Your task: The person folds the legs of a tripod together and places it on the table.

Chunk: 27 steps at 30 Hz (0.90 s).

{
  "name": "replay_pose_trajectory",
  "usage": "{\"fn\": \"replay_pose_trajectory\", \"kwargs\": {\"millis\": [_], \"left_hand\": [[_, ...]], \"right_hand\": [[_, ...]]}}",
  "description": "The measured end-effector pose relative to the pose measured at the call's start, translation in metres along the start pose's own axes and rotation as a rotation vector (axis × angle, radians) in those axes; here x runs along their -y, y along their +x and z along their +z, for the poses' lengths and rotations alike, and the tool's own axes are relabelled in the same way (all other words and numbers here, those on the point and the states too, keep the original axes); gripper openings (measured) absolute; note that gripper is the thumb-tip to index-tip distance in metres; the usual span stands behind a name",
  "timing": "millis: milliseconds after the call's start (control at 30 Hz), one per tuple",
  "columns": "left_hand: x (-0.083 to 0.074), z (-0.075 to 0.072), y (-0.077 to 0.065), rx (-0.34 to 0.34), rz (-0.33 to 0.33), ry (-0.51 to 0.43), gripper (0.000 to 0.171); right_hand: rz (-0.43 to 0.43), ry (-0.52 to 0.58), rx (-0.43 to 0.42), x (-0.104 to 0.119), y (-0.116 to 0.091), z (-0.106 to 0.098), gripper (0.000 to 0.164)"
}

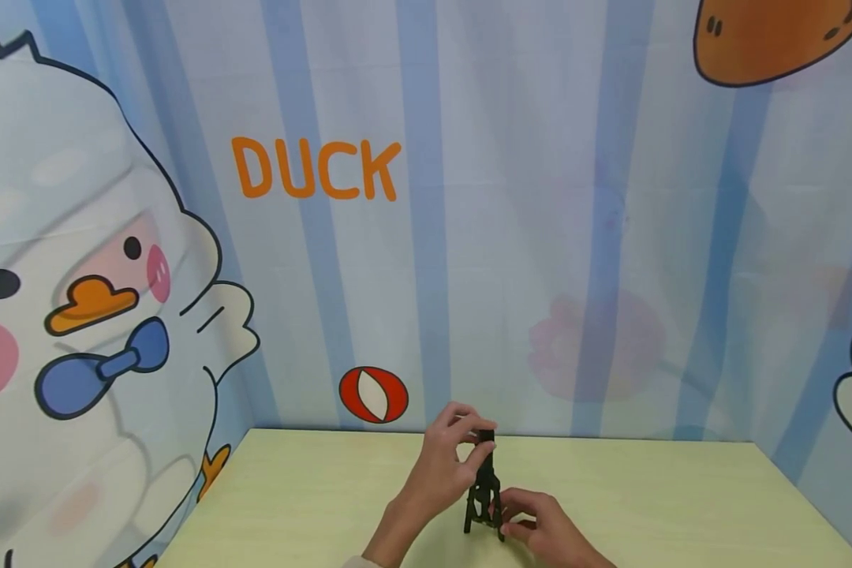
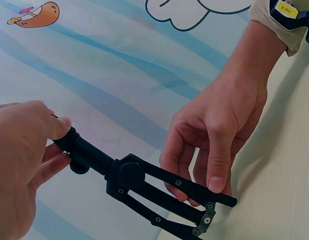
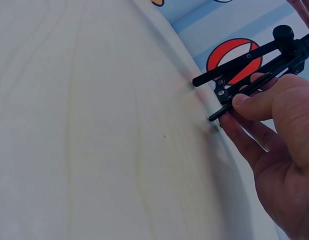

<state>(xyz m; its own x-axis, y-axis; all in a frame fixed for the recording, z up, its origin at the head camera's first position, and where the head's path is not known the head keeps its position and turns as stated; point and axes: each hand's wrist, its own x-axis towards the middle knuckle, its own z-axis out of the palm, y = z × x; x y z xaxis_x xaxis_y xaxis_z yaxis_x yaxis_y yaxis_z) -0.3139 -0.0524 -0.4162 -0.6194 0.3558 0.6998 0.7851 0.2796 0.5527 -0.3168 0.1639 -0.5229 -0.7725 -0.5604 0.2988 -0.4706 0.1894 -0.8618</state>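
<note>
Two pinches from my end, left grip (image 1: 442,460) on the black tripod (image 2: 132,175) up top, right grip (image 1: 542,522) on one leg (image 2: 178,182), upright at the counter (image 1: 312,489), probably leg-adjusting, so next I'd steady the top and ease that leg.

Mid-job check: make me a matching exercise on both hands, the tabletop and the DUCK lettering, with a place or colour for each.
1. Left hand
2. Right hand
3. Tabletop
4. DUCK lettering

A. Orange
B. At a leg of the black tripod
C. Pale yellow
D. At the tripod's upper end

Pairs: 1-D, 2-B, 3-C, 4-A
</note>
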Motion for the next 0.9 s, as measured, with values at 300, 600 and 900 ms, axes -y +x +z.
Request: {"fn": "replay_pose_trajectory", "kwargs": {"millis": [300,600,900], "left_hand": [[-0.0040,0.0023,-0.0004,-0.033,0.024,0.048,0.019],[-0.0033,0.0021,-0.0016,-0.041,0.042,0.066,0.022],[-0.0018,0.0015,-0.0026,-0.053,0.055,0.052,0.024]], "right_hand": [[0.045,0.025,0.011,0.0000,-0.0006,0.0010,0.024],[0.097,0.096,0.031,0.0031,-0.0013,0.0018,0.025],[0.109,0.055,-0.102,0.0060,-0.0018,0.0005,0.019]]}}
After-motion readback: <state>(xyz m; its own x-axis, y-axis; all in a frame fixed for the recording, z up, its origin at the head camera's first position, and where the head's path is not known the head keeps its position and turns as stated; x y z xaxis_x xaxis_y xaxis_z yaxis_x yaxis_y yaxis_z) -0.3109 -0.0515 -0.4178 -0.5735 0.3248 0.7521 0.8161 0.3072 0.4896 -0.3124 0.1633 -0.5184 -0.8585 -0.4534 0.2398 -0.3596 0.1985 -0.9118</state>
